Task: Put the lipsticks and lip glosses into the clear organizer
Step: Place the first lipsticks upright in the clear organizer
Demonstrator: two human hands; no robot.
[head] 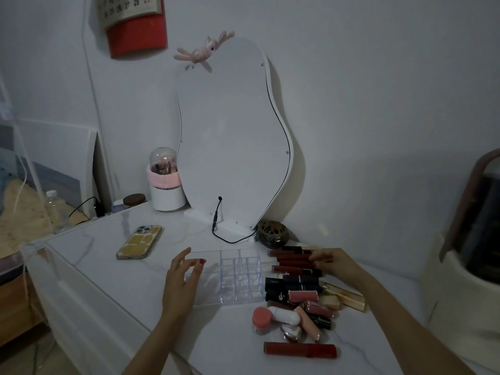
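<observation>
A clear organizer (pixel 240 277) with several empty square slots lies on the white table, in front of the mirror. My left hand (pixel 181 280) rests on its left end, fingers apart. To its right lies a pile of lipsticks and lip glosses (pixel 297 288): dark red tubes at the back, black and pink ones in the middle, gold ones at the right. One long red lip gloss (pixel 300 350) lies alone at the front. My right hand (pixel 332 262) reaches onto the red tubes at the back of the pile, fingertips touching them; whether it grips one is unclear.
A phone (pixel 139 242) lies at the table's left. A wavy white mirror (pixel 232 136) leans on the wall, its black cable (pixel 230 236) behind the organizer. A brush holder (pixel 166 185) stands at the back left, a round bronze pot (pixel 272 234) by the mirror, and a cream case (pixel 465 255) at the right.
</observation>
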